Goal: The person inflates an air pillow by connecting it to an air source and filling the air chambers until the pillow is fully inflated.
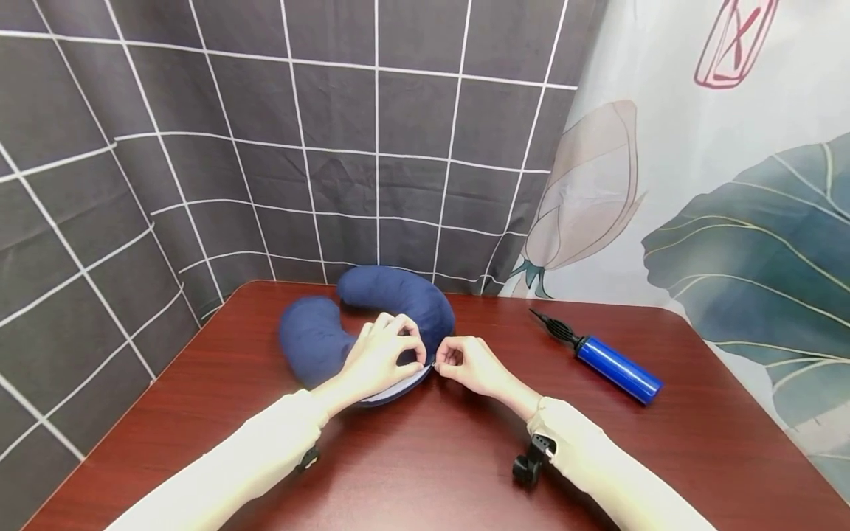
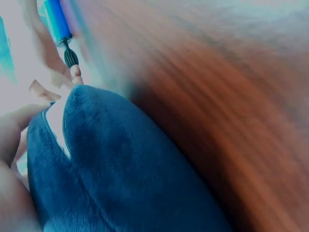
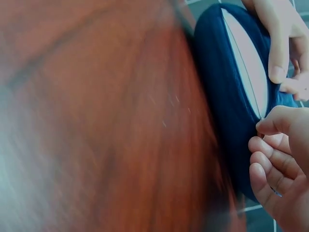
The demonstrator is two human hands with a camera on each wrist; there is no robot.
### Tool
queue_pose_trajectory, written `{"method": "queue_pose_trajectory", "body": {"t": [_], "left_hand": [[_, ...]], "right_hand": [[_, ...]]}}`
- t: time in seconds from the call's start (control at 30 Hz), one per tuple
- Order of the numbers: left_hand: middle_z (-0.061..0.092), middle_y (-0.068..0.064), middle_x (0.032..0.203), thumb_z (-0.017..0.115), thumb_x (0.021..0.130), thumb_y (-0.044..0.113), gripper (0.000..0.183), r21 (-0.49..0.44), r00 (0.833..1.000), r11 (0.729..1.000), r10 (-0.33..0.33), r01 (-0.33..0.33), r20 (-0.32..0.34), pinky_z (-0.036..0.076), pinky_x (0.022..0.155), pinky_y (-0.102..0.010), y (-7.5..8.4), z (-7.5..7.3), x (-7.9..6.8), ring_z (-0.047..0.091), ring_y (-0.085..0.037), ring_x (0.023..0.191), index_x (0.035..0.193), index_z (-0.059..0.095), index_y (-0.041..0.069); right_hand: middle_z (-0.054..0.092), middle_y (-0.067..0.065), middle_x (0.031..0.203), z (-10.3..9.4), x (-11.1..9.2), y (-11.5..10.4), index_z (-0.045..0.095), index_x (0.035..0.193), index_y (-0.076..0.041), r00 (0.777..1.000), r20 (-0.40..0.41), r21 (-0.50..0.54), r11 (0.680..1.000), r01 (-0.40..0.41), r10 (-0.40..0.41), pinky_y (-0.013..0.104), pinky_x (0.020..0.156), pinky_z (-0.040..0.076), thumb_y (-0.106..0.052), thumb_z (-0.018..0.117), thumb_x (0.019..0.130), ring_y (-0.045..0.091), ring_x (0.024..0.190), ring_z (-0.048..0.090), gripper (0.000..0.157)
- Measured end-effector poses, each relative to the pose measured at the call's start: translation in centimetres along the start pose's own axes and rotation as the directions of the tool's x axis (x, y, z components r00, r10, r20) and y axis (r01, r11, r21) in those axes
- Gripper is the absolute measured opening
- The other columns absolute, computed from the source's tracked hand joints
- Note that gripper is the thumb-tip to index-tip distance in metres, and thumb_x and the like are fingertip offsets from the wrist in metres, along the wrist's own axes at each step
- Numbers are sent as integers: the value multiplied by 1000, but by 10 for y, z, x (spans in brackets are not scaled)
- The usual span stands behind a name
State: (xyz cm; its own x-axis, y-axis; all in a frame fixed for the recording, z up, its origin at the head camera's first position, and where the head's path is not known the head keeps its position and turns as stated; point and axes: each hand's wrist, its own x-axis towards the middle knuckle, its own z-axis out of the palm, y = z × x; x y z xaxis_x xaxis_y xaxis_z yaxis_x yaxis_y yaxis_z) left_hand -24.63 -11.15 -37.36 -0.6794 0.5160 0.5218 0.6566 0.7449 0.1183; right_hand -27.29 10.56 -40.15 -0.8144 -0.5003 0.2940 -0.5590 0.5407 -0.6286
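Note:
A navy U-shaped neck pillow (image 1: 408, 295) lies on the table, its plush cover unzipped along the outer curve. White inner material (image 3: 251, 63) shows through the slit. My left hand (image 1: 385, 354) pinches the cover's fabric beside the opening, thumb at the edge. At the end of the slit, my right hand (image 1: 468, 363) pinches the small zipper pull between thumb and forefinger; the pull is mostly hidden by the fingertips. In the left wrist view the slit narrows to a closed seam (image 2: 89, 188).
A blue hand pump (image 1: 617, 369) with a black nozzle lies on the reddish-brown wooden table (image 1: 425, 472), right of the pillow. Behind the table hangs a dark grey gridded curtain (image 1: 339, 110), with a floral white one (image 1: 611, 243) to the right.

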Motion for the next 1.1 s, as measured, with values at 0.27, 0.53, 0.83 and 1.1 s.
{"method": "queue_pose_trajectory", "body": {"t": [0.27, 0.53, 0.83, 1.1], "left_hand": [[62, 6, 112, 79, 81, 25, 18, -222, 986, 968, 142, -118, 93, 43, 86, -37, -18, -16, 4, 52, -18, 104, 97, 71, 25], [62, 3, 120, 82, 76, 27, 32, -228, 946, 931, 311, -284, 94, 44, 95, -41, -45, -34, -14, 52, -19, 114, 106, 72, 26], [61, 0, 121, 83, 75, 25, 37, -296, 942, 903, 333, -311, 26, 41, 97, -40, -54, -23, -22, 50, -21, 115, 110, 72, 25], [60, 1, 121, 84, 73, 24, 37, -300, 954, 917, 292, -262, 61, 40, 95, -39, -50, -23, -22, 49, -20, 112, 108, 73, 26]], "right_hand": [[65, -1, 74, -5, 2, 5, 68, 81, -15, 1000, -10, 49, 999, -18, 18, 20, 65, 49, -10, 74, 84, 6, 67, 56, 8], [68, 2, 75, -2, 0, 2, 71, 82, -11, 998, -55, 81, 996, -33, 37, 20, 66, 50, -9, 74, 84, 7, 68, 57, 5], [66, 0, 70, 2, -1, 2, 70, 78, -13, 996, -84, 31, 999, -34, 37, 18, 63, 48, -7, 74, 81, 5, 65, 55, 7], [64, 0, 69, 5, -5, 1, 70, 77, -12, 998, -62, 50, 998, -30, 33, 17, 62, 47, -6, 74, 81, 4, 64, 54, 8]]}}
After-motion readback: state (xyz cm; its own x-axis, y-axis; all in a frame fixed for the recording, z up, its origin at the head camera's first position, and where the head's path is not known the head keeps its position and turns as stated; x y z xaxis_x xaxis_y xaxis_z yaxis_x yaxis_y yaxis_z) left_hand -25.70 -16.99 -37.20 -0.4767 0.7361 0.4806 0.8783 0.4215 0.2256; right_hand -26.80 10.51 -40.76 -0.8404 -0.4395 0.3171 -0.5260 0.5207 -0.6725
